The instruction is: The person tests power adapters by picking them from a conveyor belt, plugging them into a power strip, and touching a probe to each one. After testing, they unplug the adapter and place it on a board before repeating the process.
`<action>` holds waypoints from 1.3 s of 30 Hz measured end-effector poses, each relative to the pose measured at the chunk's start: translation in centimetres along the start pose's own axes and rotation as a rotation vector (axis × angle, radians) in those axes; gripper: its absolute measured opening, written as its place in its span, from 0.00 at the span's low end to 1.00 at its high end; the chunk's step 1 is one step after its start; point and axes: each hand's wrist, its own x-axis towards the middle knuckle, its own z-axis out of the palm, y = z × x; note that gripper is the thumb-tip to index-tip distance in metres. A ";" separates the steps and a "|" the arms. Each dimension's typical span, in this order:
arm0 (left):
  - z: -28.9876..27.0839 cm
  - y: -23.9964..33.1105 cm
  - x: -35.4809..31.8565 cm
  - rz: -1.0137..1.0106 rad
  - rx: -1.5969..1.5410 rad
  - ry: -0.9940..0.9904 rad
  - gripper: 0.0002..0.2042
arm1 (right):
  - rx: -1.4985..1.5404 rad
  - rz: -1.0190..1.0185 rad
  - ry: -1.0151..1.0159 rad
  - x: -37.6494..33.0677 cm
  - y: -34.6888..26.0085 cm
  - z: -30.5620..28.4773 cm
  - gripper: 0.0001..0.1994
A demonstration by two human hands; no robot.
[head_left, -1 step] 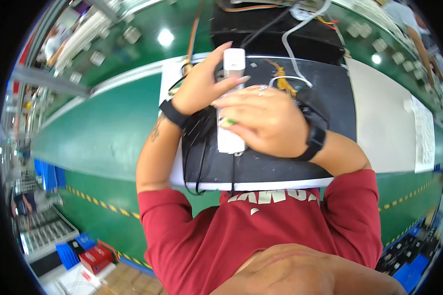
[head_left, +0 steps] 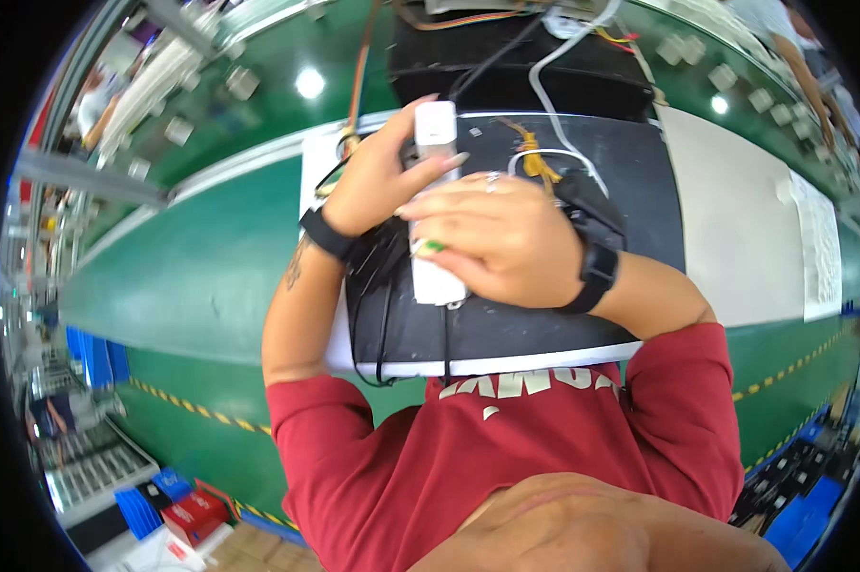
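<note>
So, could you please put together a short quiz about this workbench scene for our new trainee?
1. True or false: both hands are on the white device.
2. What colour is the mat under the hands? A) black B) yellow C) red
3. Fill in: the person wears a black band on each ____.

Key: 1 true: the left hand and the right hand both grip it. 2 A. 3 wrist.
</note>
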 end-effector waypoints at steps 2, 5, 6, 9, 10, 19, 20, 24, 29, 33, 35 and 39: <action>0.1 -0.2 -0.2 -0.039 -0.020 0.003 0.26 | 0.023 0.025 0.032 -0.4 0.2 0.3 0.07; 0.5 -0.2 -0.5 -0.084 -0.070 0.020 0.26 | -0.038 0.013 0.049 -0.5 0.1 0.3 0.06; 0.6 0.0 -0.5 -0.117 -0.112 0.023 0.25 | -0.027 0.028 0.040 -0.4 -0.1 -0.1 0.07; -0.3 0.7 0.5 -0.064 -0.301 0.173 0.23 | 0.010 0.098 -0.009 -0.5 -0.3 -2.4 0.12; -1.3 0.9 1.1 -0.029 -0.300 0.301 0.21 | 0.114 0.144 -0.006 -0.7 -0.1 -3.8 0.14; -10.2 -12.4 10.9 -0.145 1.756 0.200 0.10 | -0.372 0.920 0.203 -4.9 18.9 -20.9 0.16; -10.3 -14.4 11.5 -0.067 1.740 0.208 0.07 | -0.498 1.016 0.198 -5.7 22.0 -22.0 0.17; -10.4 -20.2 13.7 -0.093 1.751 0.126 0.07 | -0.600 1.123 0.269 -9.5 31.2 -24.8 0.22; -9.8 -22.4 14.7 -0.142 1.747 -0.032 0.10 | -0.779 1.121 0.360 -11.1 37.8 -24.7 0.30; -9.3 -19.4 13.9 -0.240 1.936 0.071 0.24 | -0.503 1.177 0.417 -10.4 40.0 -22.9 0.37; -9.3 -16.3 13.2 -0.325 1.973 0.142 0.27 | -0.486 1.110 0.453 -9.5 39.3 -22.3 0.31; -9.3 -8.1 9.6 -0.161 1.503 0.407 0.27 | -0.316 1.183 0.597 -6.7 33.3 -21.9 0.15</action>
